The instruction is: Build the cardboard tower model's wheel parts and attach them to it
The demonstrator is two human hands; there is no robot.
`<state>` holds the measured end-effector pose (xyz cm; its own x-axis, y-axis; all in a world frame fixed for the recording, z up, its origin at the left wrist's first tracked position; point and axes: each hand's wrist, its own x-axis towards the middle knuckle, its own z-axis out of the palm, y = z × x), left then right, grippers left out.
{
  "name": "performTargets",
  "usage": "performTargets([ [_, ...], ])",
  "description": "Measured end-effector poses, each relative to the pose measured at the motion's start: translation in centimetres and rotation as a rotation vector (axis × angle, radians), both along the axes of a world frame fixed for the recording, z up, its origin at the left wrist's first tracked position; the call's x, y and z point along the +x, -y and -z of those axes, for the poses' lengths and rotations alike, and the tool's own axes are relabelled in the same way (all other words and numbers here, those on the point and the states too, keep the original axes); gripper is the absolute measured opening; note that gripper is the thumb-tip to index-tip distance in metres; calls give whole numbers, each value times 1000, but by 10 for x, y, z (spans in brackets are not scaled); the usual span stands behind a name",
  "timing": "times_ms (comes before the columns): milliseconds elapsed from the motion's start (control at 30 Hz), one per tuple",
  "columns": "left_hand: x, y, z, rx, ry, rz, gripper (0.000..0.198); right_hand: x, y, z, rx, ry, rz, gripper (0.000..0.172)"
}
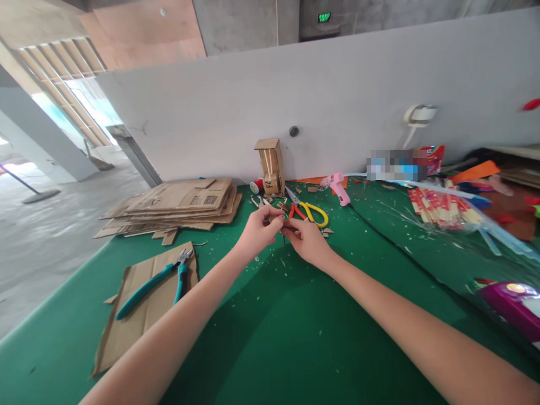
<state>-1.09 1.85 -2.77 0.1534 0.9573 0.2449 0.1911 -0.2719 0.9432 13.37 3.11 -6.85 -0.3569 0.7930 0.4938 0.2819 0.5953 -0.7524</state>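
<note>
My left hand (260, 228) and my right hand (307, 239) meet over the middle of the green table, both with thumb and fingers pinched together. Between the fingertips is something small and dark, too little to name. Just beyond my right hand lie scissors with yellow handles (317, 216) and a red-handled tool (298, 211), partly hidden by the hand. Metal pliers (258, 201) rest behind my left hand. A small cardboard structure (271, 169) stands upright behind both hands, with a red spool or can (256, 185) at its left side.
Stacked cardboard sheets (181, 199) lie at left, with teal-handled cutting pliers (147, 292) on a cardboard piece (139, 332) nearer. A pink glue gun (340, 188) trails a black cable (388, 247) across the right. Wrapped sticks (447, 208) and a purple device (512, 301) are farther right. A grey partition (219, 112) backs the table.
</note>
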Motion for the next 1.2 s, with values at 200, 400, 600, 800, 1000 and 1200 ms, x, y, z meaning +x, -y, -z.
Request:
performTargets([
  [200,9,0,7,-39,123,-7,14,1,-2,3,20,15,54,24],
  [400,8,-1,6,-41,101,-11,14,1,-1,7,-19,13,71,24],
  [600,4,0,11,-46,5,-48,12,-1,-1,9,-43,9,67,23],
  [800,0,0,13,-39,-25,-28,16,-1,-4,8,-85,-2,32,21],
  [1000,5,2,12,36,-75,15,16,1,4,-5,-13,-126,139,37],
  [1200,19,3,15,180,-119,61,17,9,11,-27,212,-44,233,8],
])
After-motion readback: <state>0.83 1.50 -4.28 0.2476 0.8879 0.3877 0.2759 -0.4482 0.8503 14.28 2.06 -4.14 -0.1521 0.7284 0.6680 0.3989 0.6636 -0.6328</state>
